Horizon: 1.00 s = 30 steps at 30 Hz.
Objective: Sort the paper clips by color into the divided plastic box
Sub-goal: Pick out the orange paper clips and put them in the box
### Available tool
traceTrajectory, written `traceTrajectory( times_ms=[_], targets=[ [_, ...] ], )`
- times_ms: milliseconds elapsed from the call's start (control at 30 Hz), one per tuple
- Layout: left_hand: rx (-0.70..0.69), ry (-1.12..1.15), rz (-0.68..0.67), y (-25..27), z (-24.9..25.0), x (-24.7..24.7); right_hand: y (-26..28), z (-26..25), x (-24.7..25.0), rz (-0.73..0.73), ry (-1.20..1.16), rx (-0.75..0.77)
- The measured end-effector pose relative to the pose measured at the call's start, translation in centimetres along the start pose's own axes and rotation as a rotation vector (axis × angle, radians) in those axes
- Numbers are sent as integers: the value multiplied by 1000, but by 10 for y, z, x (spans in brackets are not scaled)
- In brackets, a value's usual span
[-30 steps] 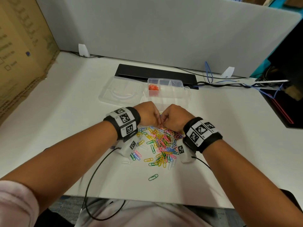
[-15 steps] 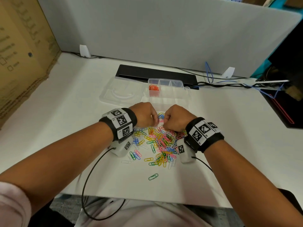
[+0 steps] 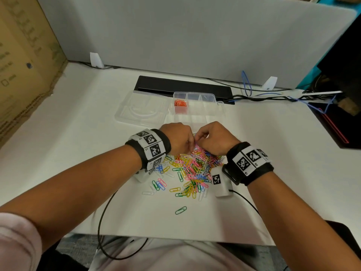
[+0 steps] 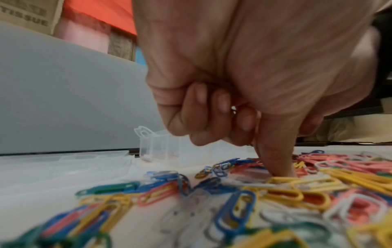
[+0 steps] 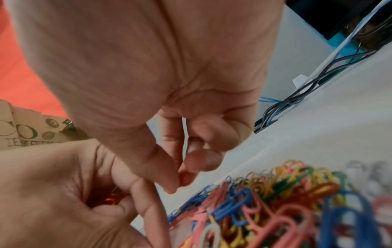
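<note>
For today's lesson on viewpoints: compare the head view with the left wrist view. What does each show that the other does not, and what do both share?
Only the head view shows the orange clips in one corner compartment, the right hand, and a lone green clip near the table edge. Only the left wrist view shows the left hand with its forefinger pressing down into the clips. Both share the clip pile and the divided plastic box.

On the bench (image 3: 78, 153) the paper clips (image 3: 195, 169) lie just before my divided box (image 3: 195, 106), its lid (image 3: 142, 110) to the left, my hands (image 3: 197, 139) over the pile's far edge.
</note>
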<state>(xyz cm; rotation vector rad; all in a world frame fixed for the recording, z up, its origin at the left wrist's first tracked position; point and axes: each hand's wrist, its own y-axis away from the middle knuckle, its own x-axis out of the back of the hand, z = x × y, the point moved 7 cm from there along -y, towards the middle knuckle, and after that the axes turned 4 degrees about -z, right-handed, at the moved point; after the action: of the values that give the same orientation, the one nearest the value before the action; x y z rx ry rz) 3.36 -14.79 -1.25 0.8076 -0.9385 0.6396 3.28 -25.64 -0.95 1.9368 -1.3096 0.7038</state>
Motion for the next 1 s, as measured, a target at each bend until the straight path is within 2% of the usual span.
traceTrajectory(
  times_ms=[133,200,300,367,467,533,633,700,867,1000],
  targets=[
    [45,-25,-30,1,-7,-4,-1,0,-8,-71,38,19],
    [69,37,-58,4,-14,-4,-1,-1,-10,-106,98,14],
    [132,306,10,10,-29,6,-1,-6,-12,-135,237,-10],
    [170,607,92,18,-36,13,-3,-9,-14,-147,326,-15],
    [186,1004,126,31,-38,9,-6,-15,-17,-155,441,-8],
    [182,1111,125,37,-39,1,-6,-20,-19,-186,488,-3],
    [172,1091,95,39,-39,-15,-4,-25,-24,-231,522,15],
    [163,1085,102,41,-36,-18,-3,-26,-19,-183,463,32],
    [175,1316,283,44,-38,-2,6,-39,11,26,109,127],
    [205,1510,272,40,-42,-4,15,-57,19,102,-85,190]
  ],
)
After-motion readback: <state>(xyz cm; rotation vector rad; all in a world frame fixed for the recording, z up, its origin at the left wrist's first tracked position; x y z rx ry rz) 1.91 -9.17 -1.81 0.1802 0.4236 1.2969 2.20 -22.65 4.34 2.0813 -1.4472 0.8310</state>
